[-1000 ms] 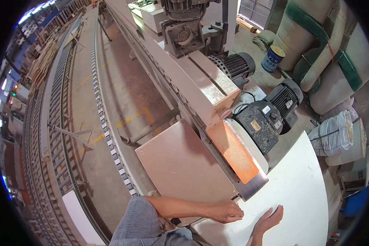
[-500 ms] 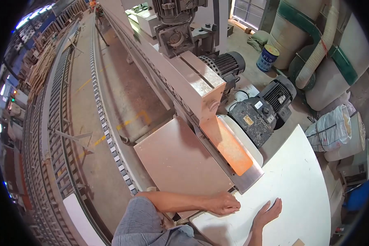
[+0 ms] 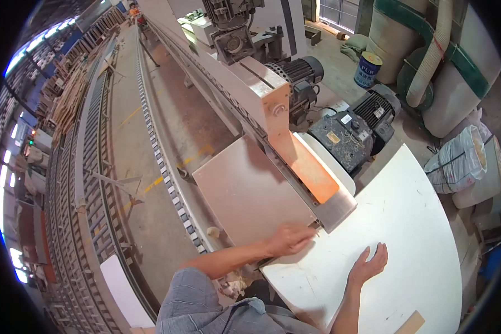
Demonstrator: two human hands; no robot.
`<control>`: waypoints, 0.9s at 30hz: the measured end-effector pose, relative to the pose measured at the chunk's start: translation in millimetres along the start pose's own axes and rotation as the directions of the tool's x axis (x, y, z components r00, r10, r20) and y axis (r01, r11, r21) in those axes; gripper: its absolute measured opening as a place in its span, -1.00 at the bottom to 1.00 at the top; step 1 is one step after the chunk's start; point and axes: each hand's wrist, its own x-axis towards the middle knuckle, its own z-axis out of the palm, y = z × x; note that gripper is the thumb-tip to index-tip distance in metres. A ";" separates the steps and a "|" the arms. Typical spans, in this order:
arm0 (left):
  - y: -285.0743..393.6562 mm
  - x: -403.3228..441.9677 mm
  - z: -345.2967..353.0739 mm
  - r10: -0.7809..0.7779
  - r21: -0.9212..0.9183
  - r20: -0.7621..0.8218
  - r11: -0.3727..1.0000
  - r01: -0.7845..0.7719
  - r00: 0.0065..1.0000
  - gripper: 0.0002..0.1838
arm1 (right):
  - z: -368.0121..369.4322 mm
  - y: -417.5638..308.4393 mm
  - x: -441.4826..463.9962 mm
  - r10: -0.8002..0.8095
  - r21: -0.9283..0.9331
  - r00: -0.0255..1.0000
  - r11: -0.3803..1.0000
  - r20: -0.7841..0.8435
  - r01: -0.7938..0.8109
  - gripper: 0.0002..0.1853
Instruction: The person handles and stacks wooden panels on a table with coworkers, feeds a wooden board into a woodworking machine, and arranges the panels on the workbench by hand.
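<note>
My left hand [image 3: 291, 239] is at the near end of the machine, over the corner where the brown board [image 3: 250, 186] meets the white curved tabletop [image 3: 409, 222]. Its fingers are curled together and slightly blurred; whatever may be between them is too small to make out. To the right, my right hand [image 3: 370, 261] hovers over or rests lightly on the white top, thumb apart from the fingers, with nothing in it. Just beyond both hands lies the metal end plate [image 3: 339, 214] of the machine, below an orange guard [image 3: 312, 175].
A small wooden strip [image 3: 411, 323] lies at the tabletop's near edge. Motors [image 3: 348, 136] stand behind the machine. A blue PUR bucket [image 3: 367, 69] and a white sack [image 3: 459, 158] are on the right. Roller conveyors [image 3: 89, 167] run along the left.
The view has shifted, so more of the tabletop and the wooden strip shows. My left hand has moved slightly toward the machine's corner. My right hand stays raised with its fingers apart.
</note>
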 end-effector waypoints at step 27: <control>7.3 -157.6 -91.7 -0.483 0.256 -0.848 -0.012 0.966 0.219 -0.13 | -33.8 0.5 -3.8 0.053 0.161 0.996 0.985 0.071 -0.064 -0.60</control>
